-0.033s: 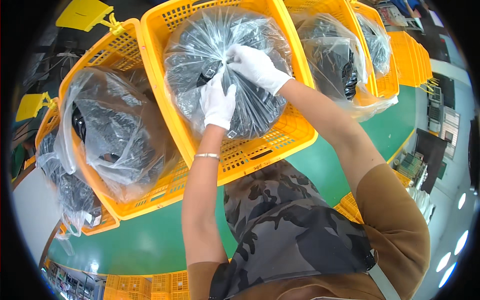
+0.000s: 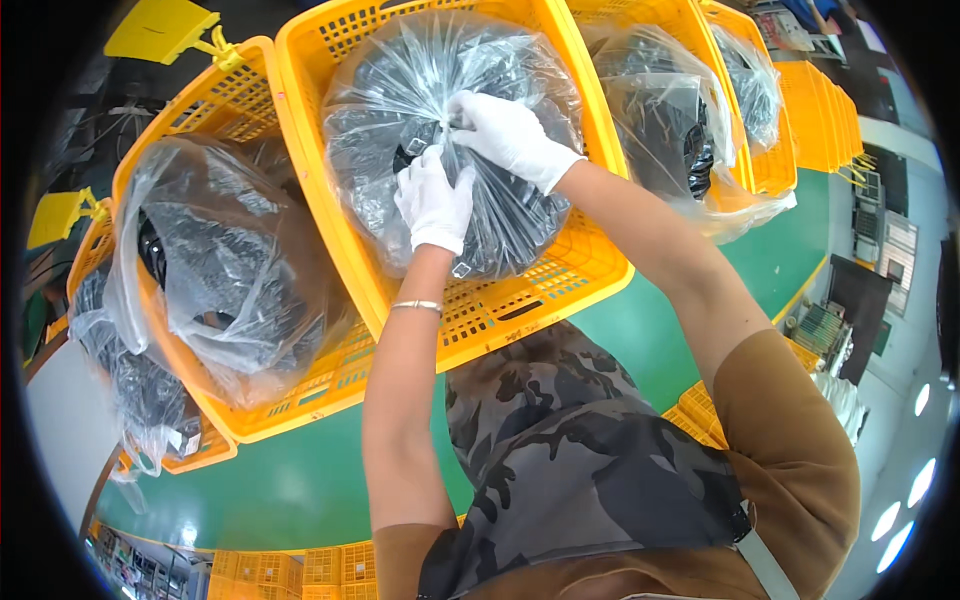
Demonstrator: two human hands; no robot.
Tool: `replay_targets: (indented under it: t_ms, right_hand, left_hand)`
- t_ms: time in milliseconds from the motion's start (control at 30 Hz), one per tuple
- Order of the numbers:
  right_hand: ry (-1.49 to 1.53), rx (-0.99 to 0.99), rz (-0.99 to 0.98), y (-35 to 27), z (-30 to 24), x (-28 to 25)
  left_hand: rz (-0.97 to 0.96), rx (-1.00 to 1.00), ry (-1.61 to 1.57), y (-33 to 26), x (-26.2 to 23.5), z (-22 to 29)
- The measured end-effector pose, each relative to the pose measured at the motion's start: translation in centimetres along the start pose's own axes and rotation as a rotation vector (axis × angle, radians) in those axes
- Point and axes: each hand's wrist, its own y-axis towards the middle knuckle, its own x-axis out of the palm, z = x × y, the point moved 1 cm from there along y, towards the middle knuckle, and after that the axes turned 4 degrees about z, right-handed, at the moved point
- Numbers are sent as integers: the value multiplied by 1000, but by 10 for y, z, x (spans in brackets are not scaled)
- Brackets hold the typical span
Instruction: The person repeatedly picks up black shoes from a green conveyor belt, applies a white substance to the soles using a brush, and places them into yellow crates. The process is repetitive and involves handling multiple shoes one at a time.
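Observation:
A large clear plastic bag [image 2: 375, 110] with dark contents sits in a yellow plastic basket [image 2: 590, 275] in front of me. Its mouth is gathered, and pleats spread out from the bunched neck. My right hand [image 2: 512, 140], in a white glove, pinches that neck from the right. Also gloved in white, my left hand [image 2: 437, 203] grips the neck from just below and left, its fingers bent inward. The fingertips of both hands nearly meet there. A small black piece with a pale square mark [image 2: 409, 153] shows beside the left fingers; what it is I cannot tell.
Another yellow basket [image 2: 240, 425] on the left holds a loosely open clear bag [image 2: 235, 270] of dark goods. More bagged baskets [image 2: 735, 135] stand to the right, with stacked yellow baskets [image 2: 815, 115] beyond. Yellow tags [image 2: 160, 30] hang at the left rims. The floor [image 2: 330, 480] is green.
My left fingers have drawn slightly down and back at the bag's neck. My right hand keeps its pinch, and the basket appears a touch farther left.

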Motion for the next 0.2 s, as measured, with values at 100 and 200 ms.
replay_targets:
  t_ms: [100,200]
  right_hand:
    - [-17,53,-5,-1,0,1]
    - [-46,85,-41,2,3,0]
  left_hand:
    - [-230,-299,-221,17,12,5]
    - [-244,-444,-651,22,32,-20]
